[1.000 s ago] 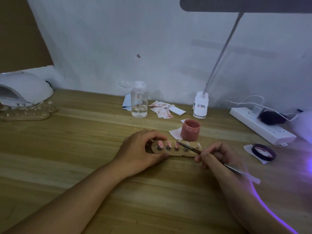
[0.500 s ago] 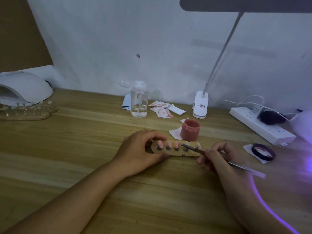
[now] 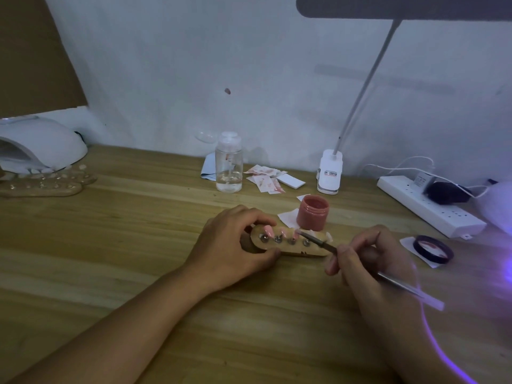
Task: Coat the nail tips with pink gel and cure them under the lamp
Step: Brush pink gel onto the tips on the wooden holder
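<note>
Bench [image 3: 110, 245]: wood, carries all we see; purple glow at its rt edge.
Desk lamp [image 3: 363, 90]: clip base at the back of the bench, thin arm leaning up to the rt, head over the top of the view.
Curing lamp [image 3: 41, 145]: white dome, far left by the wall, well apart from our work.
Power strip [image 3: 426, 206]: white, back rt, black plug in it.
Spare holders [image 3: 41, 187]: wooden strips w/ pegs, just in front of the curing lamp.
Left grip [image 3: 230, 245]: closed round the left end of the holder, thumb on the near edge, fingers over the far edge.
Right grip [image 3: 371, 259]: pinching the brush like a pen, heel of the hand on the bench.
Holder [image 3: 288, 248]: wooden strip flat on the bench, centre, between our two grips.
Bottle [image 3: 228, 164]: clear, upright, behind the holder, stained wipes [image 3: 266, 176] beside it.
Gel jar [image 3: 313, 213]: pink, open, just behind the holder.
Lid [image 3: 433, 249]: dark ring on a paper scrap, rt of the right grip.
Brush [image 3: 321, 243]: tip down at a nail tip mid-row.
Nail tips [image 3: 268, 230]: on the holder's pegs; three on the left look pink, rt-end ones pale.
</note>
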A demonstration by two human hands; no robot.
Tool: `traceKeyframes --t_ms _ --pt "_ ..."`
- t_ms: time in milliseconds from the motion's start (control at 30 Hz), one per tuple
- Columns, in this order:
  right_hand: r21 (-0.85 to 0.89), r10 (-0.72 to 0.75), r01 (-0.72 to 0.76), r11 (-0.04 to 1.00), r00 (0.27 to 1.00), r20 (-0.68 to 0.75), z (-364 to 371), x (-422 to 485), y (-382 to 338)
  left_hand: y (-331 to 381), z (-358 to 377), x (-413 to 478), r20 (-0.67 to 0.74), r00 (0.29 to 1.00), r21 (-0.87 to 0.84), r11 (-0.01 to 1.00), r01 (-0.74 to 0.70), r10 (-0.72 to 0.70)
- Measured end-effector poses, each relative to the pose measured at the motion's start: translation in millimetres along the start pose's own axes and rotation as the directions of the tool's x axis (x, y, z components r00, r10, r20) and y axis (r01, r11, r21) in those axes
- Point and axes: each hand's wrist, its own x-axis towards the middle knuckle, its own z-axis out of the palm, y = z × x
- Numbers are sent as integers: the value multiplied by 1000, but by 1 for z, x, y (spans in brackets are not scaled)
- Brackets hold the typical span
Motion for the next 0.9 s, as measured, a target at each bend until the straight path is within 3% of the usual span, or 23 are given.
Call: traceKeyframes --t_ms 133,900 --pt "-95 -32 30 995 999 -14 1 0 0 2 -1 0 -24 999 19 1000 -23 24" --pt "-286 -226 222 932 974 19 5 -5 2 3 -1 -1 -42 998 41 998 -48 49"
